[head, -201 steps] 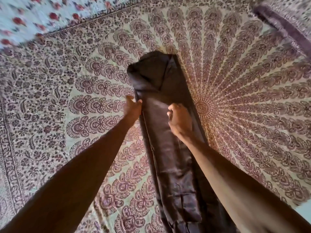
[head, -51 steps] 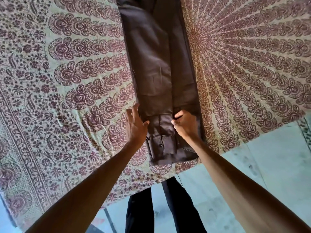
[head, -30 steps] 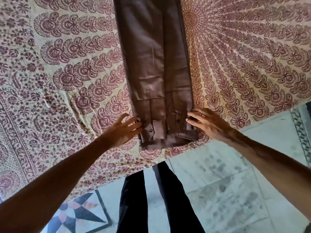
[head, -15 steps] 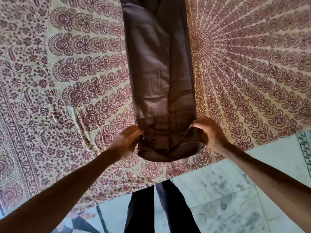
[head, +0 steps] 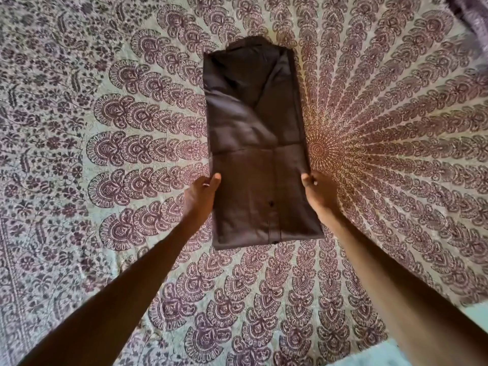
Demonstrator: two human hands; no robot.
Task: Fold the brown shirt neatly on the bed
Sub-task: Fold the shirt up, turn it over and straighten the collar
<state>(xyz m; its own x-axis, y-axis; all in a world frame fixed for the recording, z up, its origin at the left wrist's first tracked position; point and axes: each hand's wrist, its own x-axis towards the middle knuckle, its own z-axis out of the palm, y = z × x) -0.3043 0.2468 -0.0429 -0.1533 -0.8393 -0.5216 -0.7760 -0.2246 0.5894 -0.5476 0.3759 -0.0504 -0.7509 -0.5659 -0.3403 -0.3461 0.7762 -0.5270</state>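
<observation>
Folded into a long, narrow panel, brown shirt lying flat near the middle of the bed, on a patterned spread, well away from the near edge glimpsed at lower right. Long axis running straight away from the body; collar end pointing to the far side, folded lower half doubled back on top, its upper edge crossing the panel about halfway up. Placket and one dark button showing on the near layer.

Left hand at the left side of the folded layer, right hand at the right side, each at roughly the same height. Thumbs on top of the cloth, remaining fingers hidden beneath or behind the edge, so each grip apparently pinching the fabric's side edge, narrow rather than wide.

Likely soft, light and limp, judging from the creases and the way the layers settle; no stiffness to hold a shape unaided. Probably a little slippery between layers, so prone to sliding askew if lifted at one side only. Best taken at both side edges together, as here, keeping the layers stacked and square for a further fold toward the collar.
</observation>
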